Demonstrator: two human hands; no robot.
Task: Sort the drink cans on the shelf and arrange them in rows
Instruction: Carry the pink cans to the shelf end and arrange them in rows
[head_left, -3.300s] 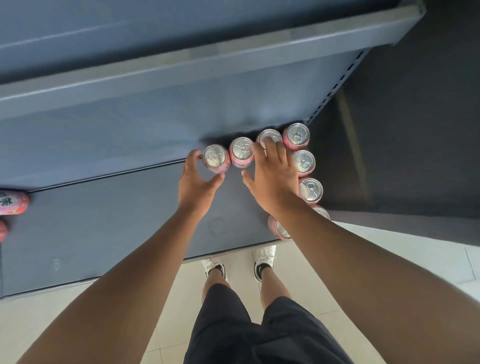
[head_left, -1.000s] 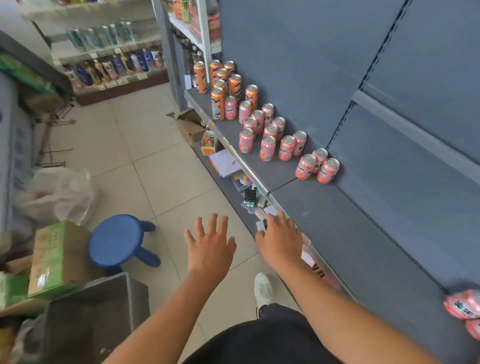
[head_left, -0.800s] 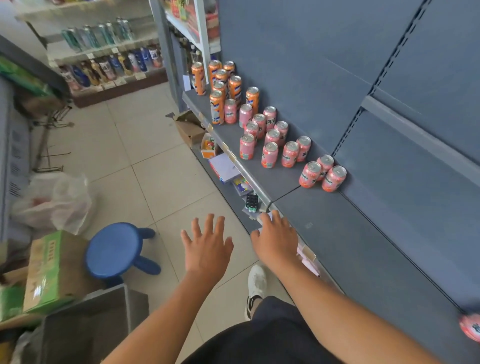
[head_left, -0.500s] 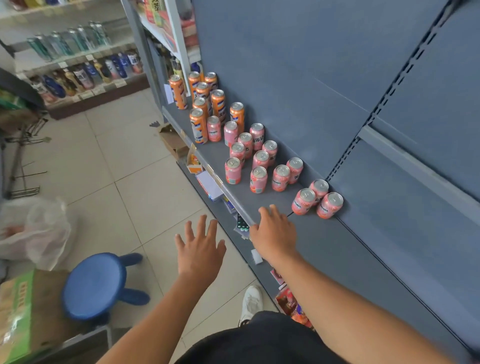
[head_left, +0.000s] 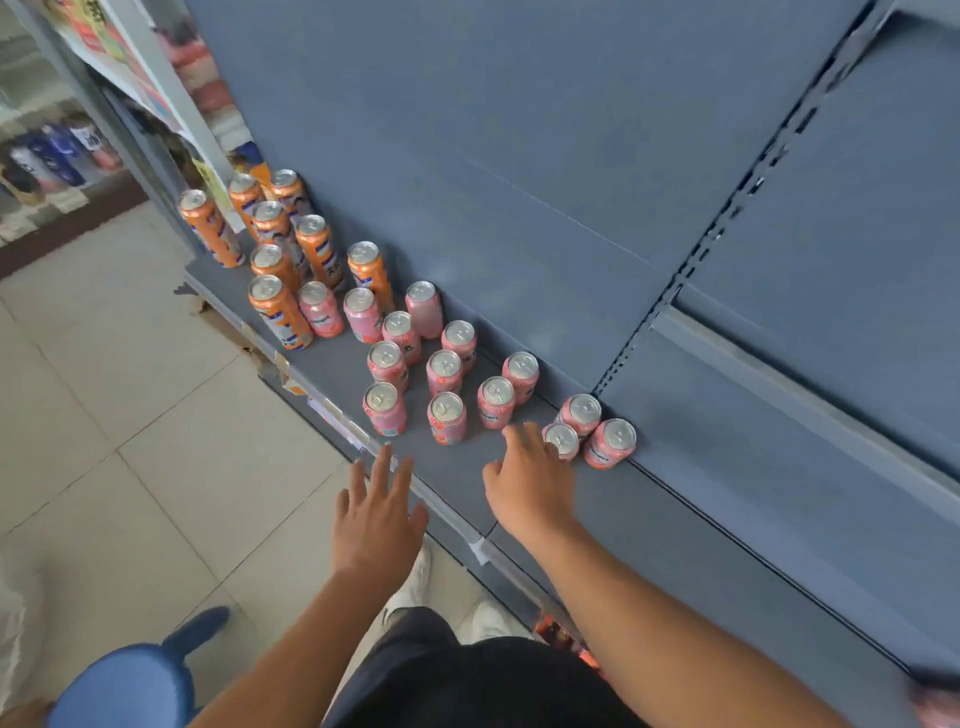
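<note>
Several short pink cans (head_left: 445, 372) stand loosely grouped on the grey-blue shelf (head_left: 701, 519). Behind them at the left stand several taller orange cans (head_left: 279, 304). Three pink cans (head_left: 611, 442) sit close together at the right of the group. My right hand (head_left: 530, 491) hovers over the shelf, fingers apart, with its fingertips just short of the nearest of those three cans (head_left: 561, 440). My left hand (head_left: 378, 514) is spread open above the shelf's front edge and holds nothing.
The shelf's back panel (head_left: 519, 130) rises behind the cans. A blue stool (head_left: 130, 680) stands on the tiled floor (head_left: 104, 415) at lower left. Other stocked shelves (head_left: 47, 161) show at far left. Bare shelf stretches to the right of the cans.
I have turned from the rows of pink cans at the right to the loose group at the left. Both hands have moved forward; my right hand now reaches almost to the nearest pink cans.
</note>
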